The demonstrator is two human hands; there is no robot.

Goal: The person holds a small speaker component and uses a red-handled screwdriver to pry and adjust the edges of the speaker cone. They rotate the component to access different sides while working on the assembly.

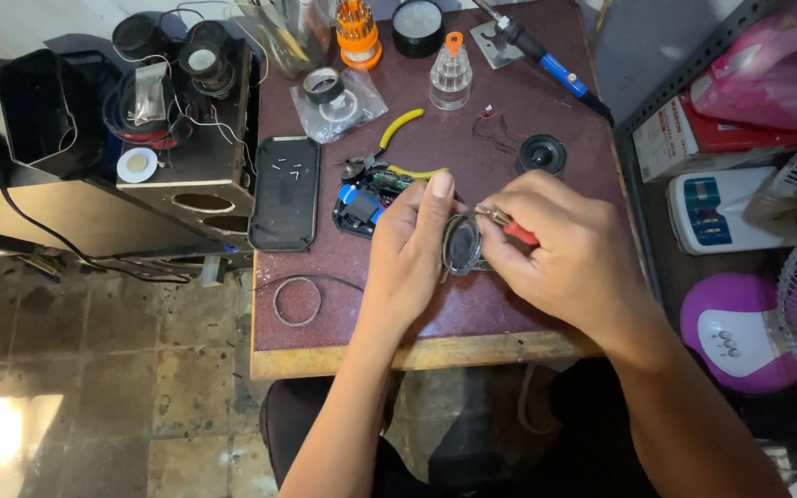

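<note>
We sit at a maroon worktable (472,314) with a pale wooden front edge, and we place everything else from it. Off its left side stands a dark speaker cabinet (186,175) loaded with loose drivers and wires. Off its right side, shelves hold a white and purple fan (740,337).

On the table, toward its left half, lies a black oblong cover plate (285,194) with small screws resting on it. Near the table's centre sits a blue and black circuit assembly (362,205), with yellow-handled cutters (398,124) just beyond it. At the far edge lies a blue-handled soldering iron (546,57).

Over the table's front half, our left hand (408,249) is closed around a small oval speaker (462,244), thumb up along its rim. Our right hand (565,249) is clamped on a red-handled tool (514,229), its metal tip touching the speaker's upper edge.

We judge the step in hand to be work on the speaker's edge or terminal. The next move calls for a steady left grip and fine tip pressure.
</note>
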